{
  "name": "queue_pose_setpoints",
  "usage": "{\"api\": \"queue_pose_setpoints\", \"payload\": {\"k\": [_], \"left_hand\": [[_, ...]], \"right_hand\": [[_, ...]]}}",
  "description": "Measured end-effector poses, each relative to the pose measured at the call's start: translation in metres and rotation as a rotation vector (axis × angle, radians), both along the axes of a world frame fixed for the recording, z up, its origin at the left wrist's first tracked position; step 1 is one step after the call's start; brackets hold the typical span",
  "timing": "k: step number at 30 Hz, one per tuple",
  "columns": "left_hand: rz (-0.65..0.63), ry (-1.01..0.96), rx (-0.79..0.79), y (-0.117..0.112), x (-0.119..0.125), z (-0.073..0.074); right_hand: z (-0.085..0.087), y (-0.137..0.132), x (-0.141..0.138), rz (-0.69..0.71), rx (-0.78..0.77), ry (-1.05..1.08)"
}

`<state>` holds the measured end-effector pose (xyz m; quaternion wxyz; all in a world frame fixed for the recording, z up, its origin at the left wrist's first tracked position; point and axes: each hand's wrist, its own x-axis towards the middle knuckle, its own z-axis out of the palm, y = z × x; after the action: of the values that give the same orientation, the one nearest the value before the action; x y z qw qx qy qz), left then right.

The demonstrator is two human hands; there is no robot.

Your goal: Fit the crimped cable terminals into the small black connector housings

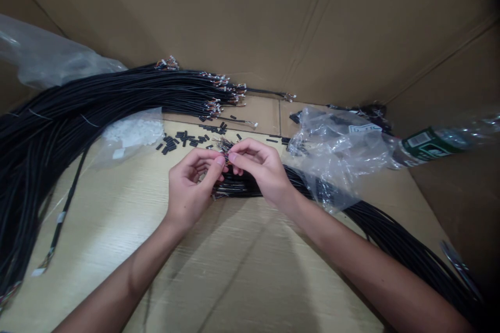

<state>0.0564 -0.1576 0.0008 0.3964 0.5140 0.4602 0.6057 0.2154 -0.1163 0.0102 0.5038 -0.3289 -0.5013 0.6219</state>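
Observation:
My left hand (191, 182) and my right hand (263, 166) meet fingertip to fingertip over the table, both pinched closed. A bit of thin coloured wire at the end of a black cable shows by the right fingertips; what the left fingertips pinch is too small to make out. Directly beneath and behind them lies a bundle of black cables (238, 187), its bare wire ends (223, 143) fanned out just past the fingers. The bundle runs off to the lower right under my right forearm. Short black sleeves (187, 139) are scattered beyond my left hand.
A thick pile of black cables (128, 88) with small white connectors covers the left and back. Beside it is a clear bag of white parts (133, 132). At right lie crumpled plastic bags (336, 151) and a plastic bottle (433, 143). Cardboard walls (234, 15) enclose the table.

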Motion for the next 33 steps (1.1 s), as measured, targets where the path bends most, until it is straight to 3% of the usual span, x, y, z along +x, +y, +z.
{"api": "queue_pose_setpoints", "payload": {"k": [15,33], "left_hand": [[0.008,0.003,-0.004,-0.0017,0.0002,0.0009],[0.062,-0.006,0.017,0.0007,-0.0001,0.001]], "right_hand": [[-0.0004,-0.0021,-0.0005,0.04,0.034,0.015],[-0.0018,-0.0076,0.0011,0.028,0.206,-0.034]]}}
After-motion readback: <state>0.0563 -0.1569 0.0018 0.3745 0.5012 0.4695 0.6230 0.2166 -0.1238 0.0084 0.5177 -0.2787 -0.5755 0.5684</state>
